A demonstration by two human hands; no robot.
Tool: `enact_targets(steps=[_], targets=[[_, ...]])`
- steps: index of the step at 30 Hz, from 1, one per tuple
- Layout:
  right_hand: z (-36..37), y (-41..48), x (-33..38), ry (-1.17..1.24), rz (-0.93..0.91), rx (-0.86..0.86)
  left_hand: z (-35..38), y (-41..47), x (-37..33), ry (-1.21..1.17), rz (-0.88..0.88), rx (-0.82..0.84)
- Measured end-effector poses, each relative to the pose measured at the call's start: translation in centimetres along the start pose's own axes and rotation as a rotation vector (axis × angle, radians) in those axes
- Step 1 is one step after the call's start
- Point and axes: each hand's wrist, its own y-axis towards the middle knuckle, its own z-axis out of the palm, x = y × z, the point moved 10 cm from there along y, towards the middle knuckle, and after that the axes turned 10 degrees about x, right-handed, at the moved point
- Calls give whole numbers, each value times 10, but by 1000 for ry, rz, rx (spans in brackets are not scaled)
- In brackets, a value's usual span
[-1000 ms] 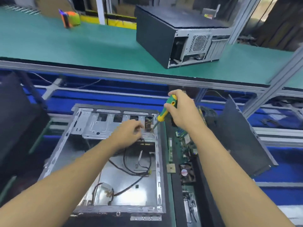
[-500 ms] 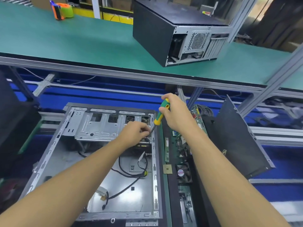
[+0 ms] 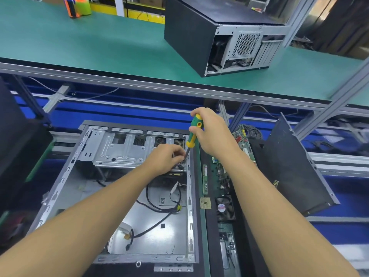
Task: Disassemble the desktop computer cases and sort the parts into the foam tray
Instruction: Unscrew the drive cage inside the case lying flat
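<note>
Screwdriver (image 3: 192, 136) clasped by right hand (image 3: 214, 133) grip, tilted | left hand (image 3: 164, 159) grip curled, contents unclear

Green bench (image 3: 99, 47): black computer case (image 3: 191, 31), tape dispenser (image 3: 78, 7) on top.

We look down on an open desktop case (image 3: 139, 196) lying flat at 6 o'clock, its side panel off. Loose black cables (image 3: 159, 212) trail across its silver floor. Just beside it at 3 o'clock, a black foam tray (image 3: 212, 246) holds a memory stick (image 3: 205, 179), a processor chip (image 3: 205, 203), a fan (image 3: 224, 208) and a green circuit board (image 3: 220, 171). A second black case (image 3: 195, 33) sits on the green table (image 3: 79, 47) at 1 o'clock.
</note>
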Motion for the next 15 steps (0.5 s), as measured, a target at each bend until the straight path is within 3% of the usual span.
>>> enact_targets(steps=[15], targets=[[-1,3,13,-133,-37,-50,2,-1,0,5,17,56]])
